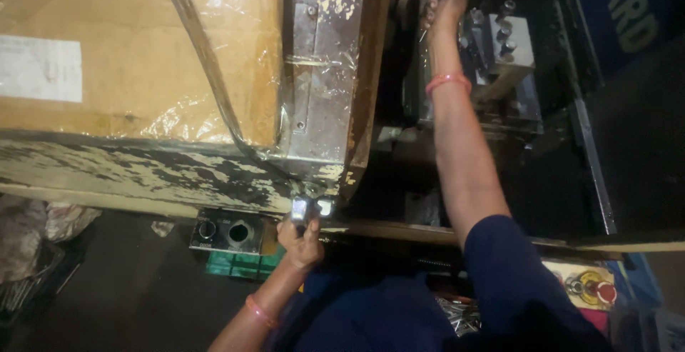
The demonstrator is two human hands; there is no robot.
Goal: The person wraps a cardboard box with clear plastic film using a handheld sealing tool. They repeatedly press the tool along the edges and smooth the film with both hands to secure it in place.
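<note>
A worker in dark navy blue clothing, seen from above. The short sleeve [510, 266] on the right arm ends just above the elbow, leaving the forearm bare; the same navy cloth covers the torso at the near edge of the frame. A thin pink-orange band [448, 81] circles the right wrist below the right hand [444, 1], and a matching band [260, 312] rings the left wrist below the left hand [301, 241]. Both hands are bare, without gloves or rings visible.
</note>
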